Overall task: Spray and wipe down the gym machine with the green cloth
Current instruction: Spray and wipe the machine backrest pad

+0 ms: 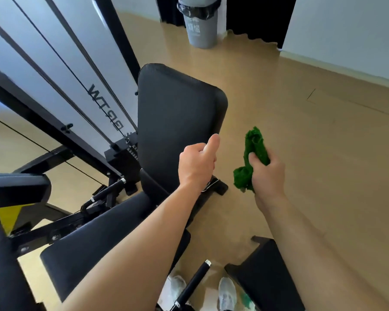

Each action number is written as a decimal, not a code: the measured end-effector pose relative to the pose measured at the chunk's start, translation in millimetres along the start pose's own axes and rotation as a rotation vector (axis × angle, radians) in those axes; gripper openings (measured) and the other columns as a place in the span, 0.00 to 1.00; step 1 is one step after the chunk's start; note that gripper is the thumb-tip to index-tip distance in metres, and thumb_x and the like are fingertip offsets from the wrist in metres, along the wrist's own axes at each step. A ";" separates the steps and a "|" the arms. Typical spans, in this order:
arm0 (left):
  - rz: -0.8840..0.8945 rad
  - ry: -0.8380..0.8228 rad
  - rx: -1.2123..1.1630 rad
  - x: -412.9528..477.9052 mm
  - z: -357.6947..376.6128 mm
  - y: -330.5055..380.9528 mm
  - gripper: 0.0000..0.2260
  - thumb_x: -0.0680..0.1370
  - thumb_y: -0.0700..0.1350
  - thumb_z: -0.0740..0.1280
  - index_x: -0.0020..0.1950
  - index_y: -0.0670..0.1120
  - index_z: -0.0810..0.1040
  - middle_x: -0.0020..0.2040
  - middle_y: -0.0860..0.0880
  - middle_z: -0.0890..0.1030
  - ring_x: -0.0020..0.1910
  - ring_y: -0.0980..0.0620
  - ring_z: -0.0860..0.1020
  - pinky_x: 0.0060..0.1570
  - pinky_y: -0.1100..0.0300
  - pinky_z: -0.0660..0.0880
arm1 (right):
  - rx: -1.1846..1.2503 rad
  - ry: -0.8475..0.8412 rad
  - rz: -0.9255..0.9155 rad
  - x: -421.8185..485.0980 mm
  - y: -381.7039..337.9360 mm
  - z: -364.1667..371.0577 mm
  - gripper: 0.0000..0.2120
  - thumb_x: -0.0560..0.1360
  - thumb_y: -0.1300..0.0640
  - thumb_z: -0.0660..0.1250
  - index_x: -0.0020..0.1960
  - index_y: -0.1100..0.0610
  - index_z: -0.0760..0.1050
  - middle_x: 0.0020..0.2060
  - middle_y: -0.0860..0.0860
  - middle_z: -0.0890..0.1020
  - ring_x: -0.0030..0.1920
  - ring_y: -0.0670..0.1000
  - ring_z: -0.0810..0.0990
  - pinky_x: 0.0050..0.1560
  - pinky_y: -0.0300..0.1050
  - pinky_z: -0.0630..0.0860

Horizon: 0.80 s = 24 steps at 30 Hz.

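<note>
Green cloth bunched in my right hand, fingers wrapped round its middle, one end sticking up and one hanging below. It is held over the tan floor, just right of the gym machine and not touching it.

Left hand: fingers curled, thumb out, in front of the black back pad. A pale bit shows by the thumb. Whether the hand grips anything, I cannot tell; the palm side is hidden.

Writing: black letters on the machine's white panel, upside down from here, seemingly "BPTW". White characters on the grey bin, too blurred to read.

Seat pad partly covered by my left forearm. Black pad at lower right cut off by the frame edge. Pale shoes at the bottom, blurred, with a black chrome-tipped handle between them.
</note>
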State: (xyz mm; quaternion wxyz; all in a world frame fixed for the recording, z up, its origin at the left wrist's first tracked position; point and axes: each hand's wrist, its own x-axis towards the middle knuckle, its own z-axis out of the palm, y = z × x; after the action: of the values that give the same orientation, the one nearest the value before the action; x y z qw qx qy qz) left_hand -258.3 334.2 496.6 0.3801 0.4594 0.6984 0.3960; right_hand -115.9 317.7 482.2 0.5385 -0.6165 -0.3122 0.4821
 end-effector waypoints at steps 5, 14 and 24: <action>-0.031 0.044 0.151 -0.7 10.7 -5.6 0.35 0.71 0.67 0.56 0.41 0.32 0.76 0.30 0.47 0.75 0.32 0.48 0.71 0.40 0.46 0.78 | 0.080 0.035 0.016 10.4 -14.9 11.3 0.12 0.80 0.61 0.66 0.50 0.43 0.79 0.48 0.47 0.83 0.50 0.50 0.82 0.59 0.60 0.80; 0.029 0.097 0.126 -1.3 -25.5 -27.0 0.29 0.72 0.69 0.58 0.23 0.48 0.74 0.24 0.50 0.77 0.28 0.50 0.75 0.41 0.49 0.78 | -0.102 0.007 -0.493 59.3 -34.1 113.0 0.27 0.78 0.59 0.59 0.77 0.59 0.67 0.67 0.58 0.74 0.67 0.52 0.73 0.71 0.42 0.66; 0.050 0.156 0.147 21.5 -72.0 -38.1 0.29 0.73 0.69 0.58 0.25 0.47 0.74 0.23 0.50 0.76 0.28 0.50 0.75 0.42 0.46 0.79 | -0.329 0.072 -0.565 39.4 37.1 137.6 0.29 0.84 0.53 0.56 0.82 0.58 0.51 0.77 0.63 0.61 0.77 0.62 0.62 0.75 0.56 0.66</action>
State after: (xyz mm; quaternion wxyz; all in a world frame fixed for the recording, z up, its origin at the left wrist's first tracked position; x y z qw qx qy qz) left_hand -341.9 329.7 487.2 0.2797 0.4711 0.7412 0.3878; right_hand -235.5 394.9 442.4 0.5549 -0.6009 -0.5252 0.2349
